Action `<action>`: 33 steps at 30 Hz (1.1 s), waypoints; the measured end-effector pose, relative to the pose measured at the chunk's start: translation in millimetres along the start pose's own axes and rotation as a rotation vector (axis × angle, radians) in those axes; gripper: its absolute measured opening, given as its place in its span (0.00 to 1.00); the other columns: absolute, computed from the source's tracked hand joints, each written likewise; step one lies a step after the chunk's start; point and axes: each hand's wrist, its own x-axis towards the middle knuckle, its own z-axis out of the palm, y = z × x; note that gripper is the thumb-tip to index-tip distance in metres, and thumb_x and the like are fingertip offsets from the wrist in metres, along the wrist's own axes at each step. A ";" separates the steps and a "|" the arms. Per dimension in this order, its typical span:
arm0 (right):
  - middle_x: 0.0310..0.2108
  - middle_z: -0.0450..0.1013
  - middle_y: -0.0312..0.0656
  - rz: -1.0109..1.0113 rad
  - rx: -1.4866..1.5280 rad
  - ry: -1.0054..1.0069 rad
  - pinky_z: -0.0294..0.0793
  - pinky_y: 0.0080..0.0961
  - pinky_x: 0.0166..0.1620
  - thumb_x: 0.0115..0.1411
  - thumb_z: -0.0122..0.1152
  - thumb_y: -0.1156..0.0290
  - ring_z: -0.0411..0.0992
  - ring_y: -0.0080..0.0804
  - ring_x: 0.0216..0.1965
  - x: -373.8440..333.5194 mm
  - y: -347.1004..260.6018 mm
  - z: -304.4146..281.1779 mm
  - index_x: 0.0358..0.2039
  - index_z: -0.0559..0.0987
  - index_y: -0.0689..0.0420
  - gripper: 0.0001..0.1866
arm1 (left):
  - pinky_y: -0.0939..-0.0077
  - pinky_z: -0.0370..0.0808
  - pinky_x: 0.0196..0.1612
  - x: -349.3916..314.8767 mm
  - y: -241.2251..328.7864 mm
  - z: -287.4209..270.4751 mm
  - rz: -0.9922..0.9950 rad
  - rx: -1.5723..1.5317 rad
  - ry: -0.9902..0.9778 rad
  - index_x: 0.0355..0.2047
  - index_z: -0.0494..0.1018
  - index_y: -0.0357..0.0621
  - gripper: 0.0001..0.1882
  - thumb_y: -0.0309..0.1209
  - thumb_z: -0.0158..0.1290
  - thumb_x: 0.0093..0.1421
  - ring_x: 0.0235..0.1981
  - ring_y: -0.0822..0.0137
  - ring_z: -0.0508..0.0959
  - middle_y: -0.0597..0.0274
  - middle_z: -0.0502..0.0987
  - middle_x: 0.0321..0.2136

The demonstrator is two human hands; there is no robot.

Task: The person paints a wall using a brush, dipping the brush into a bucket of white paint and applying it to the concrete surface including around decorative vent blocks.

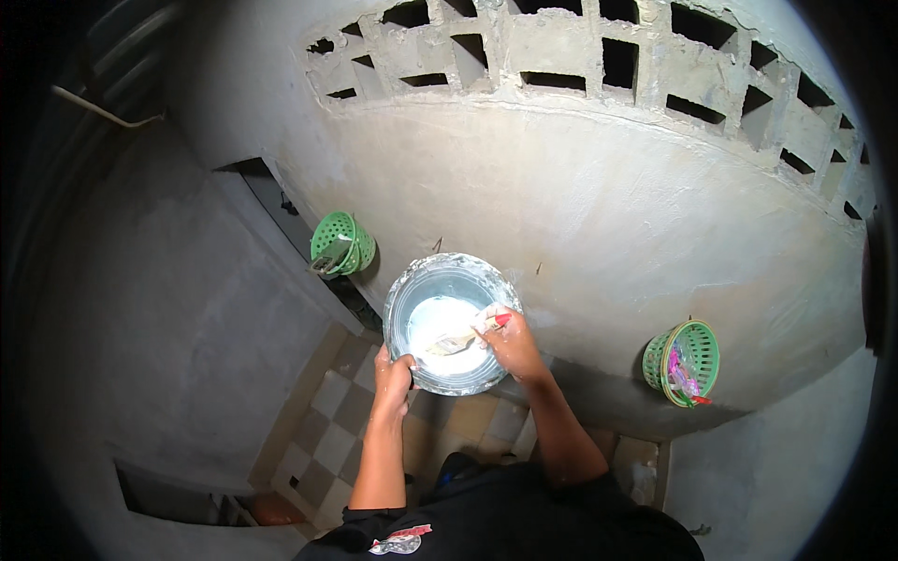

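A round metal-grey bucket [406, 299] with a white-smeared rim is held up in front of me, with bright white liquid [432, 323] like paint in its bottom. My left hand [394, 378] grips the bucket's rim at its near left side, thumb over the edge. In my right hand [506, 338] is a paintbrush [456, 342] with a red-tipped handle, its pale bristle end pointing left, over or in the white liquid. Whether the bristles touch the liquid I cannot tell. White smears mark the fingers of my right hand.
A green perforated basket [363, 251] hangs on the wall [599, 215] to the left, another green basket [658, 360] with pink items on the right. Pierced vent blocks [552, 47] run along the top. Below lies a checkered tile floor [329, 393]; a doorway-like opening [267, 192] is at left.
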 end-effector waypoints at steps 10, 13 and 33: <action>0.42 0.78 0.40 -0.087 -0.249 -0.094 0.74 0.26 0.52 0.61 0.60 0.84 0.75 0.25 0.45 -7.7 -3.2 9.0 0.46 0.77 0.64 0.13 | 0.73 0.70 0.21 -2.1 8.9 -0.4 0.018 0.026 -0.022 0.54 0.71 0.39 0.28 0.20 0.47 0.50 0.26 0.69 0.77 0.59 0.79 0.33; 0.44 0.80 0.44 -0.121 -0.329 -0.088 0.74 0.26 0.52 0.60 0.62 0.83 0.76 0.26 0.46 -4.9 1.7 11.5 0.47 0.78 0.66 0.13 | 0.73 0.70 0.21 -1.5 8.1 0.6 0.020 0.011 -0.032 0.54 0.72 0.39 0.28 0.20 0.47 0.49 0.26 0.69 0.77 0.60 0.79 0.32; 0.42 0.80 0.44 -0.277 0.053 0.120 0.74 0.24 0.50 0.56 0.56 0.89 0.77 0.29 0.44 26.7 -10.6 29.5 0.39 0.81 0.68 0.12 | 0.74 0.69 0.19 -5.2 15.9 15.0 0.020 0.118 -0.084 0.54 0.72 0.37 0.26 0.19 0.48 0.52 0.22 0.70 0.75 0.60 0.78 0.30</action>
